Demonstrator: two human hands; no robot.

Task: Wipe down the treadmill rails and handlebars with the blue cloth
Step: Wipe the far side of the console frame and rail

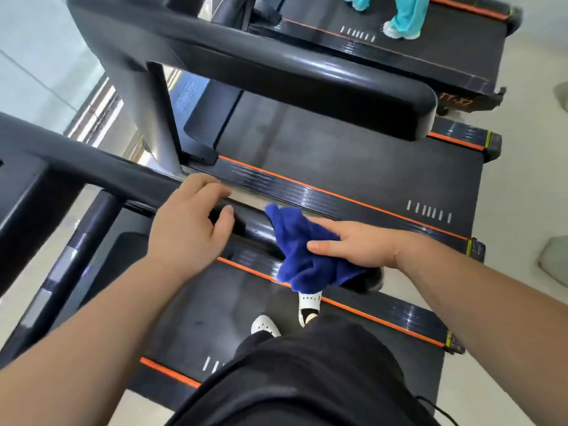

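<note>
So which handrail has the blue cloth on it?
The near handrail, the one the left hand grips; the right hand holds the blue cloth against it. The far handrail is bare.

Soft, fluffy terry pile on the blue cloth [304,250], matt throughout. Under the cloth, glossy black moulded plastic on the handrail [246,224], smooth, with bright highlights. Just beyond the cloth, shiny black ribbed side rail [338,207] edged by a flat orange stripe. Nearer than the cloth, matt, finely textured dark belt [215,302] and smooth white perforated shoes [309,302], plastic or rubber by their look. Far beyond the cloth, dull grey metal-looking upright [159,118].
</note>
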